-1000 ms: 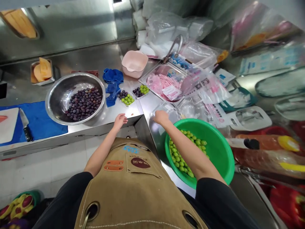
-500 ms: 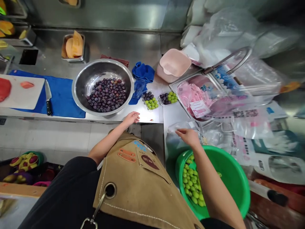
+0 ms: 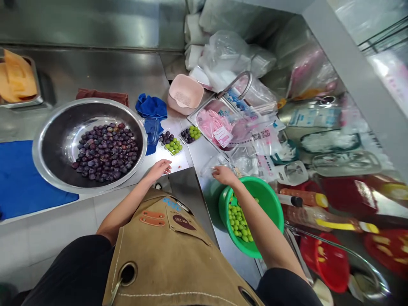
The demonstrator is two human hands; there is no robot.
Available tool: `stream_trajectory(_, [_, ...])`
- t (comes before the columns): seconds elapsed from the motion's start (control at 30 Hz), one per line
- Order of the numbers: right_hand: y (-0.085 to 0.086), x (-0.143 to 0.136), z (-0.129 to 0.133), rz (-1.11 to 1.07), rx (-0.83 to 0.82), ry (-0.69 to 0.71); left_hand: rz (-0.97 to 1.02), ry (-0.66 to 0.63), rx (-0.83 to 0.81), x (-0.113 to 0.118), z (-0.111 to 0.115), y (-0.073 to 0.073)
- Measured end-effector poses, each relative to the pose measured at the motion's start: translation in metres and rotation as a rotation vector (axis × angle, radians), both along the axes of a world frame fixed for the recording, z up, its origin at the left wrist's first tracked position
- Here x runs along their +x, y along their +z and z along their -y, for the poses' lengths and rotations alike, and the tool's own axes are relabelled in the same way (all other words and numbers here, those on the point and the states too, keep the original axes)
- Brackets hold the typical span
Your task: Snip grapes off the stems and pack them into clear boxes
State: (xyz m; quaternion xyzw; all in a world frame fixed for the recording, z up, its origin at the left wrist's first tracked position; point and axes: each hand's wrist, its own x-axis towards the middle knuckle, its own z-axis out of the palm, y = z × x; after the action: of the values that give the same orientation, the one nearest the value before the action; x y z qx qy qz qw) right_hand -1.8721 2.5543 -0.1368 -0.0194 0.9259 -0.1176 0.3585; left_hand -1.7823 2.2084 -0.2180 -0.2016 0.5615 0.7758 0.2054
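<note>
My left hand hovers at the counter's front edge, fingers loosely stretched and holding nothing. Closest to it is a clear punnet of dark and green grapes; a second grape punnet stands to its right. My right hand has its fingers curled together at the rim of a clear plastic container; its grip is partly hidden. Under my right forearm is a green basin with green grapes inside. On the left, a large steel bowl contains dark purple grapes.
Behind the punnets lie a blue cloth and a pink strainer basket. A steel tray with pink packaging sits right of them. Orange fruit pieces fill a tray at far left. Bottles and red containers occupy the right side.
The view has turned to the right, bringing more of the right-hand side into sight. My right hand has come to the clear container's rim; my left hand stays beside the punnets.
</note>
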Motion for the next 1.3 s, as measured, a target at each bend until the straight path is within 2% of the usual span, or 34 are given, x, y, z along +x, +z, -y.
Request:
stream_trajectory(0.27, [0.011, -0.006, 0.013, 0.244, -0.022, 0.012, 0.068, -0.079, 0.085, 0.008, 0.006, -0.021])
stream_trajectory(0.43, [0.013, -0.012, 0.029, 0.206, 0.181, 0.115, 0.076, -0.124, 0.117, 0.008, 0.013, -0.030])
stream_trajectory(0.63, [0.006, 0.006, 0.048, -0.035, 0.428, 0.069, 0.100, -0.123, 0.087, -0.001, 0.017, -0.026])
stream_trajectory(0.8, [0.007, 0.026, 0.056, -0.088, 0.490, 0.056, 0.070, -0.141, 0.075, -0.016, 0.014, -0.017])
stream_trajectory(1.07, [0.008, 0.043, 0.053, -0.138, 0.426, 0.039, 0.000, -0.191, 0.020, -0.035, -0.021, 0.003])
stream_trajectory(1.2, [0.022, 0.053, 0.047, -0.252, 0.368, -0.002, -0.054, -0.213, -0.021, -0.038, -0.055, 0.015])
stream_trajectory(1.3, [0.039, 0.080, 0.048, -0.450, 0.235, 0.027, -0.143, -0.197, 0.102, -0.037, -0.091, 0.031])
